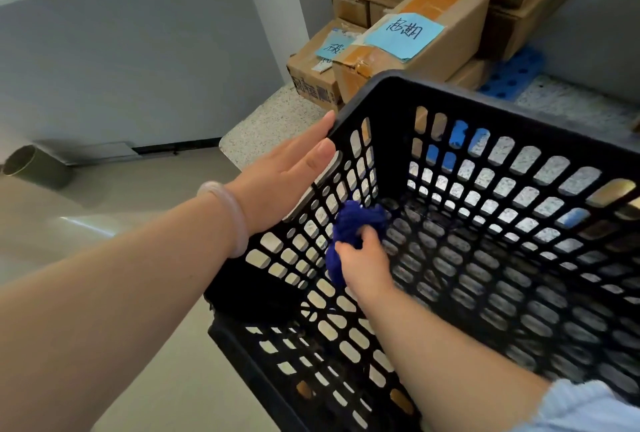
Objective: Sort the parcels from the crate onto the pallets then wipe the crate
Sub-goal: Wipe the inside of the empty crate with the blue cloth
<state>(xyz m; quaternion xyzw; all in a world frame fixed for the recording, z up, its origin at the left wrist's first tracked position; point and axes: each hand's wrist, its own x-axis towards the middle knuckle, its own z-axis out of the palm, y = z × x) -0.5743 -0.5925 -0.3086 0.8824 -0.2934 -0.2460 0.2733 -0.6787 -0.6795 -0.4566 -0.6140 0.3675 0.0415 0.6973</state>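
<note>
A bare left forearm is reaching in from the lower left, wearing a pale pink bracelet [225,217] at the wrist. At the bottom right, a light blue sleeve [588,407] is covering the right upper arm.

The left hand [287,175] is lying flat with its fingers straight, pressing against the outside of the left wall of a black plastic crate [485,96], just below the corner of its rim. The crate, with slotted walls and floor, is filling the right half of the view.

The right hand [363,258] is reaching inside the crate, its fingers curling tightly around a bunched dark blue cloth [356,220] and holding it against the inner left wall near the bottom.

Beyond the crate, brown taped cardboard parcels [460,16] are sitting stacked on a blue pallet [512,75] against a grey wall. The nearest parcel is carrying a light blue paper label [405,33] with handwritten Chinese characters appearing to read "超期". A second blue label [334,47] behind it is showing handwriting that is partly hidden. Dark print on a lower box is too blurred to read.

A dark tube [34,165] is lying on the floor at far left.
</note>
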